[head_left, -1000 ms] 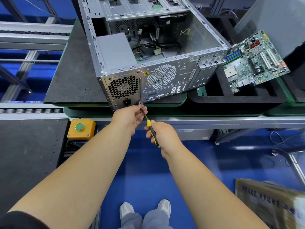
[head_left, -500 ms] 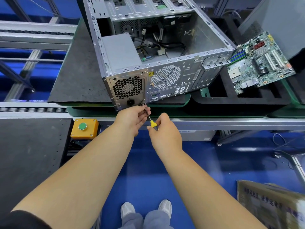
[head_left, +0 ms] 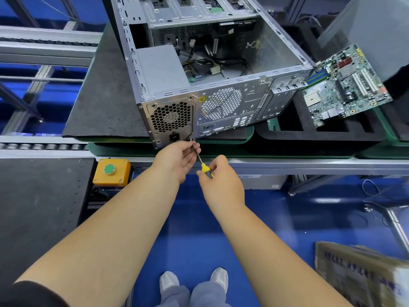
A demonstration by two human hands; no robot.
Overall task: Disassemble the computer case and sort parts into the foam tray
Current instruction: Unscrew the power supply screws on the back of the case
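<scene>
A gray metal computer case (head_left: 221, 69) lies open-side up on a dark, speckled mat (head_left: 99, 96), just beyond both hands. Inside it sit a plain gray power supply box (head_left: 161, 67), loose black and yellow cables (head_left: 212, 63) and, at the far end, perforated steel drive bays (head_left: 194, 12). Its rear panel, punched with honeycomb and round fan grilles, faces the person.

To the right of the right hand and farther off, a black foam tray (head_left: 309, 138) with deep rectangular pockets carries a green circuit board (head_left: 345, 87), tilted across two pockets and resting on the foam ribs.

The left hand (head_left: 177, 160) curls its fingertips (head_left: 194, 151) around the thin steel shaft near the tip of a screwdriver (head_left: 202, 162), steadying it at the lower edge of the rear panel beside the power socket. The right hand (head_left: 221, 180) grips the yellow-and-black handle, thumb and fingers closed round it. Whether the tip sits in a screw is too small to tell.

Left of the left hand, a yellow box with a green button (head_left: 110, 171) is fixed to the bench rail.

Compared with a second ago, the right hand has rolled over the handle, hiding most of it; the tool's tip and the left hand remain at the same corner.
</scene>
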